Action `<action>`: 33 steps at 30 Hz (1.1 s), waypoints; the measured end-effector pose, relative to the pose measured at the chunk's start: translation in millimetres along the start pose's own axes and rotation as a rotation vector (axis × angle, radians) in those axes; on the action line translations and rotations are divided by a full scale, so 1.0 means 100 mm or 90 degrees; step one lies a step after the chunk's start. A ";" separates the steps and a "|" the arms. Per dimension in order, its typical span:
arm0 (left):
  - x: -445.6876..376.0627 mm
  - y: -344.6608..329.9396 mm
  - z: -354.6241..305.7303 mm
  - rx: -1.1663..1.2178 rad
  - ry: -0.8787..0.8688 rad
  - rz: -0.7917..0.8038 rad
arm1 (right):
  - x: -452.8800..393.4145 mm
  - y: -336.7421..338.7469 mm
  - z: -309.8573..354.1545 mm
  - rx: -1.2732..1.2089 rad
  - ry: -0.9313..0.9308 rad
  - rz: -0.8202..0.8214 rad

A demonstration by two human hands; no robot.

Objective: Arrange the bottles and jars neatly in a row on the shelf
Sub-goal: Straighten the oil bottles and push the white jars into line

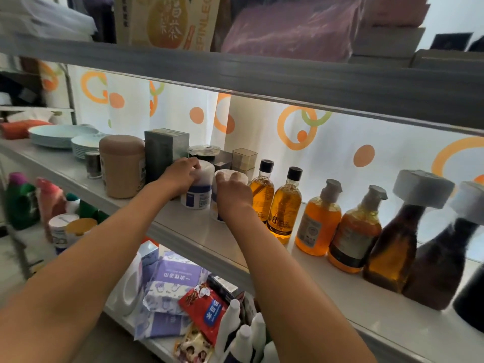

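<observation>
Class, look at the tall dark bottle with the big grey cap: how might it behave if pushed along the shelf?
The dark bottle probably tips easily: narrow neck, wide grey cap up top. It looks nearly full, so likely heavy. Tipping, it could knock the pump bottle close beside it.

White jars (197, 189) with blue labels, amber bottles (284, 203), curtain (264, 129) white with orange circles.

Both hands reach onto the middle shelf (188, 231). The left hand (180, 174) wraps a white jar with a blue label (197, 197); the right hand (233, 195) covers a second white jar (230, 176) just beside it — the two jars nearly touching. To the right stand amber bottles in a row — two black-capped bottles (272, 203), then two pump bottles (337, 224).
</observation>
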State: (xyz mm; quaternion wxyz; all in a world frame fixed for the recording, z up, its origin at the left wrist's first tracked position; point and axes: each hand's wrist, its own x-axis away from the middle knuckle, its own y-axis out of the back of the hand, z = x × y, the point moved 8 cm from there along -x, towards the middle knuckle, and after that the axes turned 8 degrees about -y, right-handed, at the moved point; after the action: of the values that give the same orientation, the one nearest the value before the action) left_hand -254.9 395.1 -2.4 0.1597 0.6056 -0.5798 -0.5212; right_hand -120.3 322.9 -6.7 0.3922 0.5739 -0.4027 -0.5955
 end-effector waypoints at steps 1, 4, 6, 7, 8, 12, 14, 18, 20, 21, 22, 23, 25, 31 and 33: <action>0.00 0.01 -0.03 -0.009 -0.009 0.003 | 0.01 -0.02 -0.01 -0.008 -0.006 0.002; 0.01 -0.01 -0.10 -0.047 -0.025 0.000 | 0.02 -0.07 -0.03 -0.045 -0.030 0.003; 0.02 -0.02 -0.13 -0.060 -0.031 -0.004 | 0.04 -0.08 -0.04 -0.065 -0.040 -0.001; 0.03 -0.03 -0.13 -0.058 -0.036 -0.005 | 0.05 -0.07 -0.05 -0.073 -0.045 0.000; 0.03 -0.04 -0.13 -0.054 -0.041 -0.010 | 0.05 -0.08 -0.06 -0.080 -0.046 0.004; 0.05 -0.12 -0.15 -0.095 -0.082 -0.036 | 0.09 -0.09 -0.09 -0.099 -0.046 0.017; 0.07 -0.16 -0.14 -0.126 -0.101 -0.047 | 0.11 -0.10 -0.09 -0.096 -0.041 0.020; 0.07 -0.23 -0.15 -0.205 -0.151 -0.068 | 0.16 -0.06 -0.09 -0.070 -0.019 0.002; 0.07 -0.24 -0.13 -0.197 -0.157 -0.067 | 0.16 -0.03 -0.10 -0.079 -0.016 -0.002; 0.06 -0.25 -0.12 -0.199 -0.161 -0.062 | 0.16 -0.03 -0.09 -0.088 -0.017 0.004; 0.05 -0.27 -0.10 -0.207 -0.163 -0.053 | 0.14 -0.07 -0.08 -0.108 -0.020 0.019; 0.03 -0.29 -0.07 -0.215 -0.161 -0.040 | 0.13 -0.09 -0.07 -0.141 -0.024 0.024; 0.00 -0.32 0.00 -0.232 -0.151 -0.018 | 0.12 -0.09 -0.06 -0.169 -0.017 0.022; 0.09 -0.19 -0.12 -0.340 -0.078 0.035 | 0.07 -0.07 -0.11 -0.041 -0.039 0.063; 0.17 -0.14 -0.22 -0.351 -0.068 0.064 | 0.07 -0.07 -0.10 -0.072 -0.055 0.083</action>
State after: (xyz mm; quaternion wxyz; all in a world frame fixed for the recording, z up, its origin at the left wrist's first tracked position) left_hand -232.8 375.1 -12.6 0.3134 0.4815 -0.4528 -0.6818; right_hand -110.8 319.1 -15.8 0.4443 0.4974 -0.4218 -0.6143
